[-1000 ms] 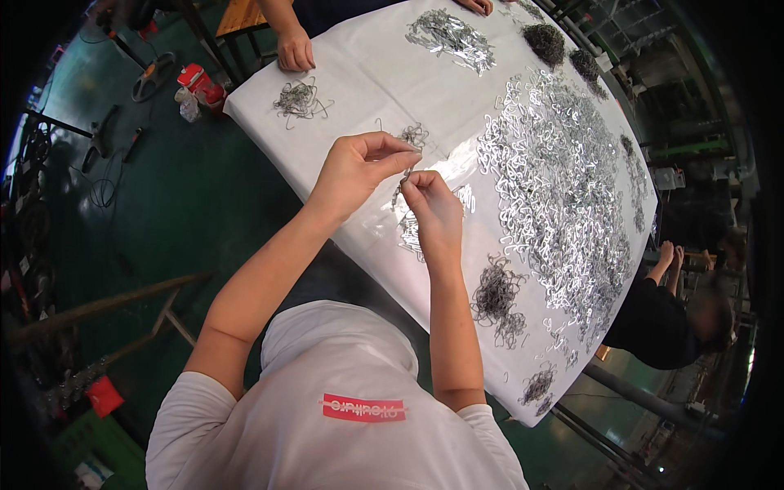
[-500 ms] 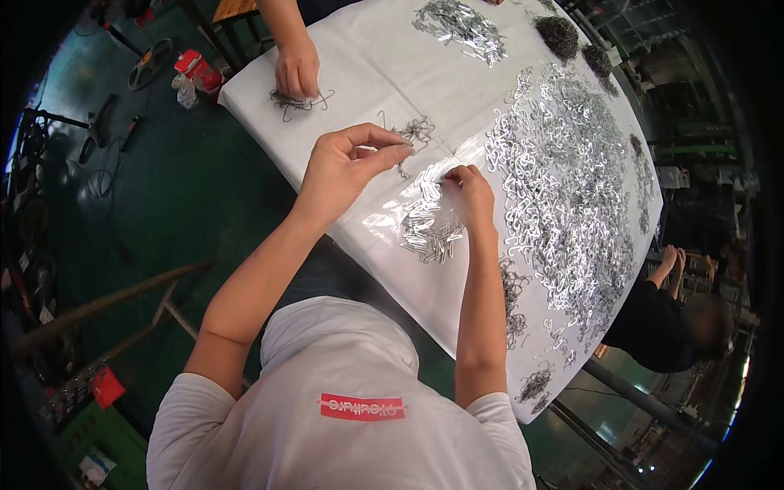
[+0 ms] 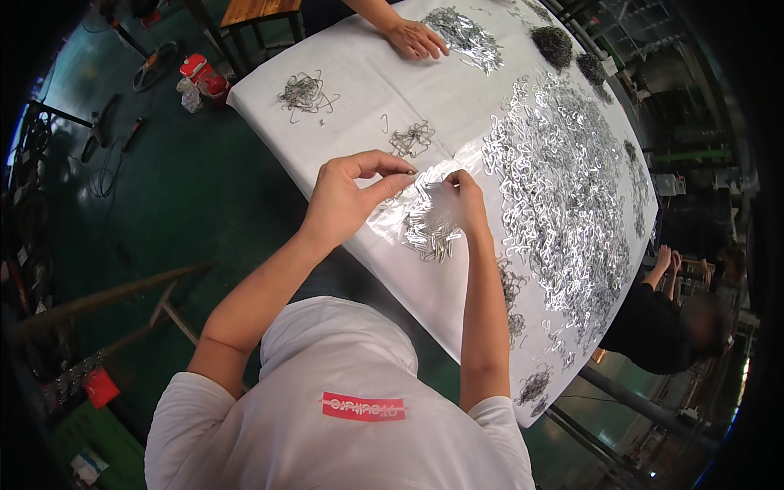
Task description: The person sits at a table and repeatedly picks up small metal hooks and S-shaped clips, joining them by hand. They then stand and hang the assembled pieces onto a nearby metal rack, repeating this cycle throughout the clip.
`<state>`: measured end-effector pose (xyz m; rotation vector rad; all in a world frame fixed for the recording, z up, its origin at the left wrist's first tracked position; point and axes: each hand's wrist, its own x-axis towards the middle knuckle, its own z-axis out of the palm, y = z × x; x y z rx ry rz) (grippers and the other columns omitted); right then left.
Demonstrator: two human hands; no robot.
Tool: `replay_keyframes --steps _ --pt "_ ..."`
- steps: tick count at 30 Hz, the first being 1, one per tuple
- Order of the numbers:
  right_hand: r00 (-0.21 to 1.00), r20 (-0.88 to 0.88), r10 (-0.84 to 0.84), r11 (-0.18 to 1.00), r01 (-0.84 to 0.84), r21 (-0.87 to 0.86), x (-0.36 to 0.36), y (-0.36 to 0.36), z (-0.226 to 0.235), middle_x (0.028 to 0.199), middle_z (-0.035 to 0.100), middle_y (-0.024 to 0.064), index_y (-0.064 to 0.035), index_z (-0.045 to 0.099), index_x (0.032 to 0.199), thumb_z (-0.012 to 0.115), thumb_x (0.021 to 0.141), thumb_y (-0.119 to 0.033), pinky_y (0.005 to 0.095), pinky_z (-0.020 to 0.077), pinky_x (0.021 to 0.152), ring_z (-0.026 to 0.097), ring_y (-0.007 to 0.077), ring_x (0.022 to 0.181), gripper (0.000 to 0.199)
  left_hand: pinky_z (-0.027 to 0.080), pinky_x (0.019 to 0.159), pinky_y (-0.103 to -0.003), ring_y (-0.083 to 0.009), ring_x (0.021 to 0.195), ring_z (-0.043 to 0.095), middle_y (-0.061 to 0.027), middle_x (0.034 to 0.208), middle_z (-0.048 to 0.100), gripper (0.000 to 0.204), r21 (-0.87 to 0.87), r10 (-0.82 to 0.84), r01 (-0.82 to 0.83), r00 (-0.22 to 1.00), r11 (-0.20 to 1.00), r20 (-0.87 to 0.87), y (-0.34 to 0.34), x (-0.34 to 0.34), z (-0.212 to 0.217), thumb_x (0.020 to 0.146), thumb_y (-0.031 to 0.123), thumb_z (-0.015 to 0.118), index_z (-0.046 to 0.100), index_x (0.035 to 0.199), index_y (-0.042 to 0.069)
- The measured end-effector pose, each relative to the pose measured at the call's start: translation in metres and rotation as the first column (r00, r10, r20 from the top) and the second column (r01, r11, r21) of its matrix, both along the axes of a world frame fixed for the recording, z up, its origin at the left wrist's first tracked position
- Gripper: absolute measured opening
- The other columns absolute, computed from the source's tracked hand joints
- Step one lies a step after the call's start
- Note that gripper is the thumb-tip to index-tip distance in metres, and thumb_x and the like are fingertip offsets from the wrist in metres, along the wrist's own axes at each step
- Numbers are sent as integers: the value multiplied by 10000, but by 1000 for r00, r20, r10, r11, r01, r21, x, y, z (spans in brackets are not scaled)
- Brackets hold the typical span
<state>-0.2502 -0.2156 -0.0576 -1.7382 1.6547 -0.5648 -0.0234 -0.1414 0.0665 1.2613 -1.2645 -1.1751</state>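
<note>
The left hand (image 3: 347, 196) has thumb and forefinger pinched narrow on a small metal piece (image 3: 411, 172), mostly hidden by the fingertips. The right hand (image 3: 471, 204), just to its right, has its thumb and fingers drawn close together; blur makes it impossible to tell whether anything is between them. Below and between the two hands, on the white-covered surface (image 3: 351, 94), lies a pile of slim silvery metal pieces (image 3: 429, 229), partly behind the right hand.

Just beyond the left hand's fingertips sits a loose cluster of bent wire hooks (image 3: 412, 139), with a single wire hook (image 3: 385, 123) beside it. Farther beyond the left hand is a tangle of wire hooks (image 3: 302, 92). To the right of the right hand spreads a broad heap of shiny S-shaped hooks (image 3: 563, 192). Well beyond both hands, a co-worker's hand (image 3: 415, 38) is near another silvery pile (image 3: 467, 39).
</note>
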Motion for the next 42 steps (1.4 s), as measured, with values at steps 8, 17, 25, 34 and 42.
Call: replay_keyframes --steps 8,17,25,34,42 --pt "986 140 -92 991 104 -78 9 27 25 784 648 84 45 595 937 575 854 -65 279 468 626 586 124 674 139 447 840 -274 -101 856 623 -46 896 696 154 -79 -55 61 996 995 68 19 -12 -2 818 63 665 690 966 27" --pt "554 822 -129 991 107 83 29 101 117 765 573 -8 -19 611 915 597 887 -109 212 379 532 495 56 640 96 443 874 -273 -107 884 627 -47 895 694 290 -147 -1 0 1000 989 -6 40 -26 10 796 26 675 611 1079 21" --pt "426 903 -53 988 152 -13 51 137 148 940 528 -19 -40 595 884 618 883 -102 214 365 697 463 56 778 66 475 806 -266 -104 839 648 -74 836 709 275 -277 71 -63 997 959 19 71 -38 25 789 12 676 597 1052 18" --pt "557 827 77 925 270 -268 42 173 149 1028 476 27 -21 590 905 586 861 17 196 403 694 474 69 834 58 467 835 -320 -221 954 591 -63 1014 664 247 -460 194 -101 968 882 160 80 -40 -13 756 71 722 663 996 57" --pt "595 802 56 932 258 -256 39 214 132 1007 444 64 -5 588 882 592 829 33 221 395 756 457 128 885 65 377 791 -342 -188 939 514 34 952 615 71 -414 104 206 784 887 613 42 -53 -130 743 155 700 710 810 133"
